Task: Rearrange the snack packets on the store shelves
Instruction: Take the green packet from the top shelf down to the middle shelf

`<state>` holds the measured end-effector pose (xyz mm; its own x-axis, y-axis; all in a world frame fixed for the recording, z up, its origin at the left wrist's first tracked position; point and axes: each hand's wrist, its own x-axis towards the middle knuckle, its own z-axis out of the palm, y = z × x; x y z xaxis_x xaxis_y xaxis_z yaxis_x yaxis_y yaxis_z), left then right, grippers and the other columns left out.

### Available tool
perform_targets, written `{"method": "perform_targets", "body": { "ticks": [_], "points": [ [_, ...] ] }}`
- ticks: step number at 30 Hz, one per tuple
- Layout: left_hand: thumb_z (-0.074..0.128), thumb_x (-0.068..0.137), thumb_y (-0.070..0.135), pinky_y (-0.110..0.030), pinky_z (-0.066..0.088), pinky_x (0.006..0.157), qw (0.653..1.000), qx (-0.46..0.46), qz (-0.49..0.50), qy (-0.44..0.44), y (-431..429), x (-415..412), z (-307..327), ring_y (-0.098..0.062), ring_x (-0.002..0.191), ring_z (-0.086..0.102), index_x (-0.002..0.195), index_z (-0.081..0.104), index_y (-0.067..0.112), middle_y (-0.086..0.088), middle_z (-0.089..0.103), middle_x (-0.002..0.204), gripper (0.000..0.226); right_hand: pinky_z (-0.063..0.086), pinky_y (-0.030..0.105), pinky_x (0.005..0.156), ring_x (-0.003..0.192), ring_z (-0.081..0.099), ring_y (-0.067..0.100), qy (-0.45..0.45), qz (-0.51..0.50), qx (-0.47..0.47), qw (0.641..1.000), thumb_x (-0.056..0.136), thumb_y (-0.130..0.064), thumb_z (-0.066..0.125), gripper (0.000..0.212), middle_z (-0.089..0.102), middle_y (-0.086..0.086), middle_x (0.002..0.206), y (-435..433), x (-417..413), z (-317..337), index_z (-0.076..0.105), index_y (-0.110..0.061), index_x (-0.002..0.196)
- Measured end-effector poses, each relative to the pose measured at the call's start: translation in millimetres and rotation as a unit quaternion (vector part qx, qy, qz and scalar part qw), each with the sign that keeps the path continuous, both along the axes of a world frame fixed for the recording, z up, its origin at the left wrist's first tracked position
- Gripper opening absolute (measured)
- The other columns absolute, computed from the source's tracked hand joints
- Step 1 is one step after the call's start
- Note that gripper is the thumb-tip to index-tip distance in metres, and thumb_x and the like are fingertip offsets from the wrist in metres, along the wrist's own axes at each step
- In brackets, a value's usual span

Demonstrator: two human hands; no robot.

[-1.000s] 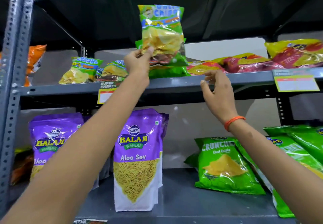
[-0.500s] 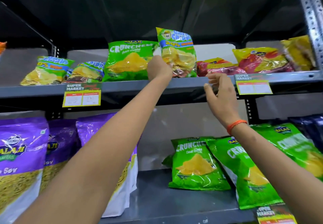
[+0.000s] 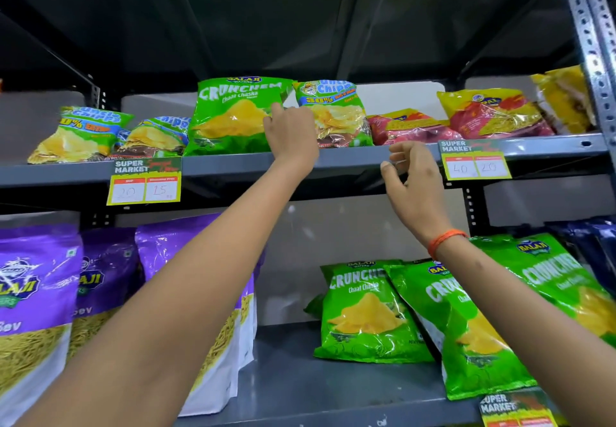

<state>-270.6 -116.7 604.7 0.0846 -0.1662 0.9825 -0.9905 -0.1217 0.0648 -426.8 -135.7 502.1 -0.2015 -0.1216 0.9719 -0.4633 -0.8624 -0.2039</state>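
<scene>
Glossy foil packets on matt grey metal racking.

The upper shelf is painted steel, smooth and dull, and the perforated upright at the right has a brighter, bare-metal sheen. The green Crunchem packet and the Uncle Chipps packet are crinkled plastic film that catches the light; the red and yellow packets shine the same way. The purple pouches below look thicker, glossy, with a clear window. The price tag is flat printed paper or card. An orange thread band, cloth-like, circles the right wrist.
</scene>
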Motion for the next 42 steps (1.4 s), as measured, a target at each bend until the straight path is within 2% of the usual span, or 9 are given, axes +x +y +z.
{"method": "perform_targets", "body": {
  "ticks": [3,8,14,18,25,27,30,38,42],
  "points": [
    [0.057,0.09,0.034,-0.038,0.037,0.088,0.998,-0.041,-0.051,0.012,9,15,0,-0.029,0.117,0.046,0.114,0.061,0.013,-0.008,0.066,0.114,0.032,0.048,0.04,0.082,0.096,0.055,0.026,0.004,0.004,-0.004,1.0,0.087,-0.015,0.054,0.023,0.052,0.004,0.101,3,13,6,0.052,-0.007,0.109],
    [0.06,0.084,0.043,-0.038,0.04,0.094,0.988,-0.145,-0.058,-0.007,24,59,3,-0.027,0.12,0.049,0.131,0.05,0.017,-0.005,0.06,0.129,0.055,0.046,0.038,0.086,0.099,0.053,0.026,0.027,0.026,-0.012,0.999,0.087,-0.015,0.054,0.024,0.057,0.015,0.107,11,49,23,0.052,-0.004,0.108],
    [0.05,0.085,0.06,-0.041,0.032,0.106,0.99,-0.032,-0.076,0.115,40,120,6,-0.035,0.134,0.037,0.146,0.022,0.0,-0.02,0.04,0.146,0.09,0.039,0.039,0.095,0.108,0.05,0.033,0.091,0.014,-0.017,0.996,0.089,-0.02,0.055,0.031,0.057,0.019,0.113,14,101,46,0.051,-0.001,0.113],
    [0.044,0.089,0.059,-0.046,0.043,0.09,0.98,0.047,-0.101,0.167,43,146,4,-0.042,0.12,0.05,0.126,0.042,-0.006,-0.027,0.055,0.128,0.075,0.034,0.044,0.103,0.121,0.044,0.039,0.163,-0.019,0.039,0.986,0.094,-0.027,0.048,0.047,0.051,0.025,0.129,9,123,68,0.04,0.002,0.13],
    [0.048,0.092,0.05,-0.042,0.043,0.081,0.967,0.101,-0.129,0.197,42,162,6,-0.041,0.113,0.055,0.104,0.055,-0.006,-0.029,0.059,0.119,0.058,0.042,0.044,0.086,0.113,0.051,0.043,0.2,-0.081,0.108,0.971,0.096,-0.027,0.043,0.042,0.055,0.03,0.123,11,139,87,0.041,0.007,0.121],
    [0.061,0.087,0.044,-0.038,0.036,0.064,0.952,0.085,-0.174,0.237,37,168,8,-0.044,0.111,0.055,0.08,0.052,0.002,-0.029,0.061,0.1,0.044,0.041,0.043,0.087,0.115,0.051,0.042,0.197,-0.073,0.102,0.972,0.096,-0.025,0.044,0.042,0.054,0.029,0.126,9,139,85,0.041,0.005,0.125],
    [0.073,0.077,0.039,-0.031,0.028,0.057,0.914,0.051,-0.27,0.297,37,175,9,-0.04,0.082,0.052,0.091,0.055,-0.003,-0.017,0.052,0.073,0.048,0.041,0.045,0.093,0.119,0.05,0.041,0.203,-0.047,0.098,0.973,0.095,-0.025,0.046,0.047,0.053,0.026,0.132,3,136,82,0.038,0.002,0.132],
    [0.079,0.071,0.035,-0.042,0.052,0.087,0.907,-0.054,-0.316,0.273,49,183,8,-0.025,0.092,0.065,0.103,0.069,0.005,-0.008,0.072,0.102,0.045,0.028,0.054,0.112,0.131,0.042,0.037,0.227,0.045,0.084,0.969,0.094,-0.024,0.048,0.048,0.049,0.02,0.139,-9,133,85,0.037,-0.005,0.137],
    [0.078,0.067,0.042,-0.045,0.054,0.088,0.904,-0.106,-0.325,0.255,69,186,2,-0.024,0.095,0.068,0.105,0.069,0.009,-0.007,0.073,0.103,0.052,0.042,0.04,0.106,0.13,0.044,0.027,0.17,0.176,0.018,0.97,0.093,-0.016,0.051,0.047,0.05,0.016,0.137,6,135,82,0.039,-0.004,0.136]
  ]
}}
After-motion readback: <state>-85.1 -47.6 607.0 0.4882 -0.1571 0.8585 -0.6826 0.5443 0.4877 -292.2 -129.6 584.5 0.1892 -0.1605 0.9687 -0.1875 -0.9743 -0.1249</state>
